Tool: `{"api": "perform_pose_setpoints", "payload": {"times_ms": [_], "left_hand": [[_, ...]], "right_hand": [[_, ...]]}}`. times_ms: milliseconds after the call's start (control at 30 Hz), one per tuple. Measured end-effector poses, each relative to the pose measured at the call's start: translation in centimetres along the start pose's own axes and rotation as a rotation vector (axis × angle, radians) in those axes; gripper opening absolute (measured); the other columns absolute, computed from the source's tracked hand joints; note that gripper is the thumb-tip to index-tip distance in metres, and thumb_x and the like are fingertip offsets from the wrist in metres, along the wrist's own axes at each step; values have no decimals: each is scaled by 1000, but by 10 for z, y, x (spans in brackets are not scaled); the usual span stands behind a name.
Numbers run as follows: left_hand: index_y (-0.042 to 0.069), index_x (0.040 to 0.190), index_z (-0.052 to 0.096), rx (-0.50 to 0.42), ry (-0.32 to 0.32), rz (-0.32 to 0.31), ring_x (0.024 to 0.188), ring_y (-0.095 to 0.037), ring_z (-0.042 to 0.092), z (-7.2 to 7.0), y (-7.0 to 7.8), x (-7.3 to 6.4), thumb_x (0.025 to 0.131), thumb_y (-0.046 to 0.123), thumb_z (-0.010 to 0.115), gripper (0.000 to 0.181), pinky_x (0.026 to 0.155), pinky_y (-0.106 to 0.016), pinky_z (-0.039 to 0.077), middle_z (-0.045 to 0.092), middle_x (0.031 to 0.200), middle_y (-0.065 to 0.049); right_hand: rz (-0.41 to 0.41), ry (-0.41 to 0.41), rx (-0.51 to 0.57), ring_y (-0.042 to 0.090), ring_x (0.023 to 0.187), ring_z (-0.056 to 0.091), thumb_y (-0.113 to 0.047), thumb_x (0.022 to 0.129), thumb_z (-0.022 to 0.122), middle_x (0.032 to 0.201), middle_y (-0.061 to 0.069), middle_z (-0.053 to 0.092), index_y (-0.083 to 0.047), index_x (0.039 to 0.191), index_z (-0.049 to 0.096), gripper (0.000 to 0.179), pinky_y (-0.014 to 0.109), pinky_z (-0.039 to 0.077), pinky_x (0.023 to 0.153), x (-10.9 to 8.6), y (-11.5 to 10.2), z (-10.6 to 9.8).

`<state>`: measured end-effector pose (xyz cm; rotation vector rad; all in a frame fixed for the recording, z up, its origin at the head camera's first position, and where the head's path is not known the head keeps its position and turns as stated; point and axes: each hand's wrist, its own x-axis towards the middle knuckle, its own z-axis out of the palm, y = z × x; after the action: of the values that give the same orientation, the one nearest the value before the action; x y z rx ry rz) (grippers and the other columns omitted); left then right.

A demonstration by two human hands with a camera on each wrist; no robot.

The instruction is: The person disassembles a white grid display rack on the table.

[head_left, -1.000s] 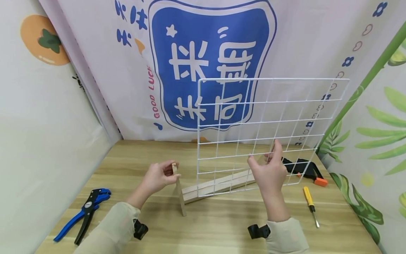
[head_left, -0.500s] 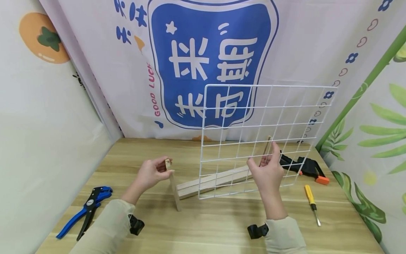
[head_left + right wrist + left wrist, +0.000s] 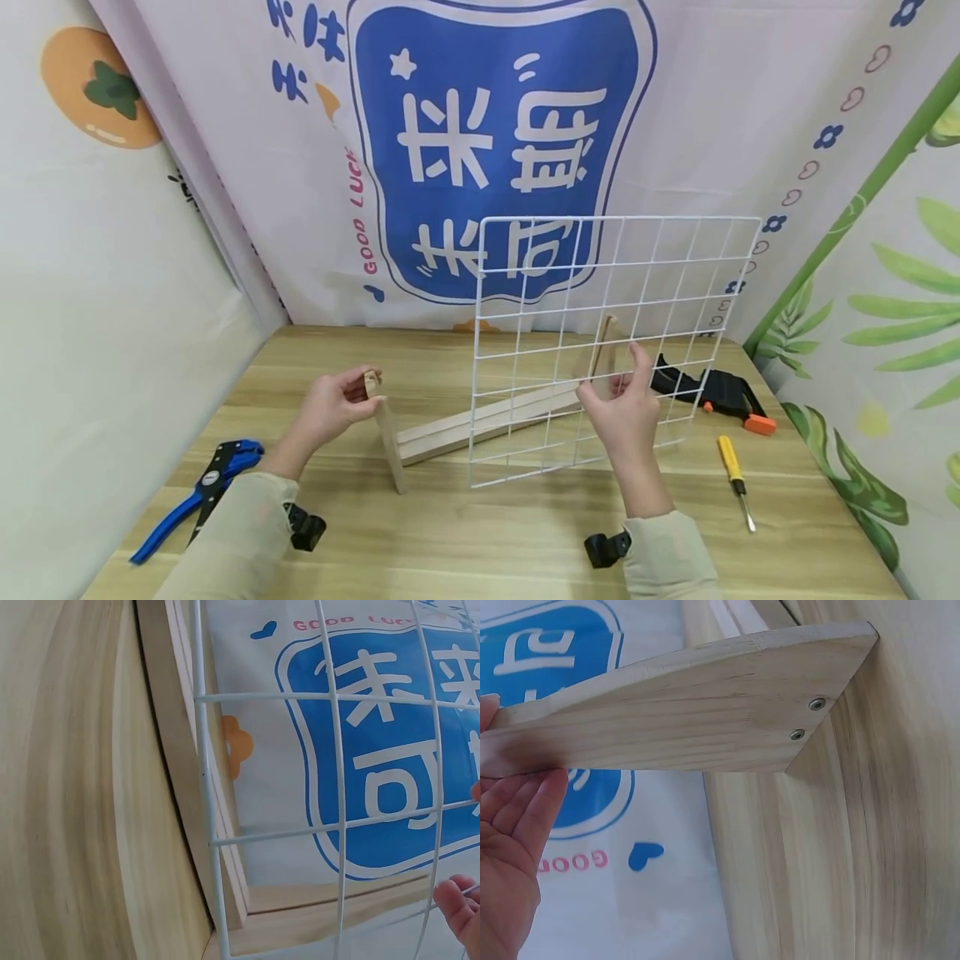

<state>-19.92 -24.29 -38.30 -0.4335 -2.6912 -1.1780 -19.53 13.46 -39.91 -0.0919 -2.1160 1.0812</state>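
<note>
A wooden stand has two end boards joined by a low crosspiece (image 3: 435, 435). My left hand (image 3: 322, 412) pinches the top of its near-left end board (image 3: 392, 458), between thumb and fingers. Two screws (image 3: 817, 703) show low on that board in the left wrist view. My right hand (image 3: 622, 421) grips a white wire grid panel (image 3: 622, 218), which stands nearly upright in front of the crosspiece. Through the wires, the other end board (image 3: 612, 330) appears just behind the right fingers; whether they touch it I cannot tell. Right fingertips (image 3: 454, 900) meet the wires in the right wrist view.
Blue and black wire strippers (image 3: 180, 517) lie at the table's left. On the right are a yellow-handled screwdriver (image 3: 729, 458) and a black tool with an orange tip (image 3: 727, 396), partly behind the grid. A printed cloth (image 3: 697, 108) hangs behind the table (image 3: 480, 550).
My left hand and the wooden stand have shifted left. The grid panel has come lower, and its right side has swung leftward. My right hand has moved slightly left and down.
</note>
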Motion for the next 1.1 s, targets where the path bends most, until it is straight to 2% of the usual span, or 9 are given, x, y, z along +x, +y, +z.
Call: {"api": "perform_pose_setpoints", "payload": {"times_ms": [267,433,600,800,900,1000,1100], "left_hand": [[-1,118,59,4,0,-86,95,-30,64,-18,-14,-3,83,10,67,38,72,-25,55,66,106,-21],[-3,118,58,0,27,-107,99,-32,62,-26,-22,-11,83,9,67,38,74,-22,55,64,108,-24],[-3,122,57,19,42,-149,100,-32,61,-35,-23,-20,84,13,67,42,74,-21,54,63,111,-25],[0,124,56,66,63,-184,102,-30,61,-47,-25,-31,85,24,67,47,75,-19,54,62,113,-24],[1,124,56,92,83,-203,96,-11,62,-52,-27,-38,85,27,67,48,72,-15,52,63,112,-23],[0,124,56,89,108,-226,87,11,54,-56,-28,-44,84,27,68,49,70,-9,50,62,112,-25],[-2,126,54,87,123,-256,81,21,46,-59,-28,-49,84,28,68,53,69,-7,49,61,114,-26]], "right_hand": [[30,-57,-12,27,61,55,-20,66,74,72,13,59,-12,137,34,82,33,46,52,-2,7,3],[44,-88,-27,24,63,53,-21,67,75,74,14,58,-17,143,31,88,30,45,52,-3,12,6],[16,-86,-30,22,62,50,-19,66,75,71,11,54,-17,145,31,91,29,44,52,-5,16,11],[42,-110,-55,22,62,49,-22,65,75,71,9,53,-19,145,31,91,29,42,52,-4,18,15],[51,-124,-63,23,62,50,-23,65,76,71,8,53,-18,144,32,91,29,42,52,-4,18,18],[58,-137,-70,23,61,49,-24,64,76,71,9,54,-16,143,33,90,29,40,51,-3,19,20],[75,-149,-86,22,58,46,-25,64,75,70,11,55,-15,143,35,90,29,38,49,-2,19,23]]}}
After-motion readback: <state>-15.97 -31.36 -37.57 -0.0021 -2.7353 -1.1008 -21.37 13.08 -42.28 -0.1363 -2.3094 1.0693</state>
